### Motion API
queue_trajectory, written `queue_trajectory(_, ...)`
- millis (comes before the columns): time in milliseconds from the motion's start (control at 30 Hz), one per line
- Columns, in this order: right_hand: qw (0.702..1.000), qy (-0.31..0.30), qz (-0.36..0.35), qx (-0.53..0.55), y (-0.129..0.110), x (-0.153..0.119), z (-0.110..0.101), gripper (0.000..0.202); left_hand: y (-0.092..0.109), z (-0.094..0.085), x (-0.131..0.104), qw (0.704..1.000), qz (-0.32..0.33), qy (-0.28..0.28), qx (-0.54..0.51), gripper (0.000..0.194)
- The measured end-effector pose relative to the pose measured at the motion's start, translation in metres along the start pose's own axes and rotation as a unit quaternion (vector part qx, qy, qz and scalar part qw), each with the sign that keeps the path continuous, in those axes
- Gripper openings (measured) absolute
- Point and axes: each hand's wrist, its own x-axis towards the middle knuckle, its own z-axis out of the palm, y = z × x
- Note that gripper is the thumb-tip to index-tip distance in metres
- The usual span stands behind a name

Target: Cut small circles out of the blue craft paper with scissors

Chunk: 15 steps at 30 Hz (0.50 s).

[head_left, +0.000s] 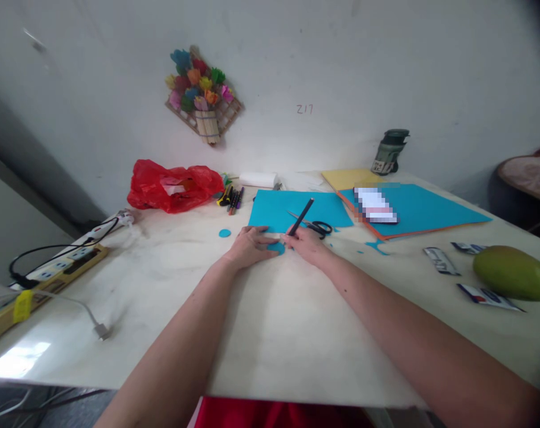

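My right hand (309,244) grips a dark pen (302,217), its upper end tilted up and to the right. My left hand (250,246) lies with fingers stretched out, pressing on a small blue paper piece (276,247) beside the pen's lower end. Part of that piece is hidden under the fingers. Just beyond both hands is a large blue sheet (296,205). Black-handled scissors (319,229) lie right behind my right hand, their blades over the sheet. To the left of my left hand rests a blue paper disc (224,233).
Blue scraps (377,247) lie right of the scissors. A phone (376,205) rests on stacked coloured sheets (439,208). At right are a green mango-like fruit (514,273) and small packets (441,260). Markers (236,201), a red bag (171,190) and a power strip (69,267) are at left.
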Motion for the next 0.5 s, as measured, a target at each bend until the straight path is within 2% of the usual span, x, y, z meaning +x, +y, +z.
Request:
queue_trajectory(267, 1.0, -0.005, 0.009, 0.005, -0.0006, -0.0003, -0.0005, 0.016, -0.0012, -0.0001, 0.0001, 1.0, 0.013, 0.001, 0.005, 0.039)
queue_trajectory(500, 0.997, -0.001, 0.034, 0.064, -0.0041, -0.0019, -0.0026, 0.016, -0.0032, 0.001, 0.0009, 1.0, 0.017, -0.008, 0.011, 0.038)
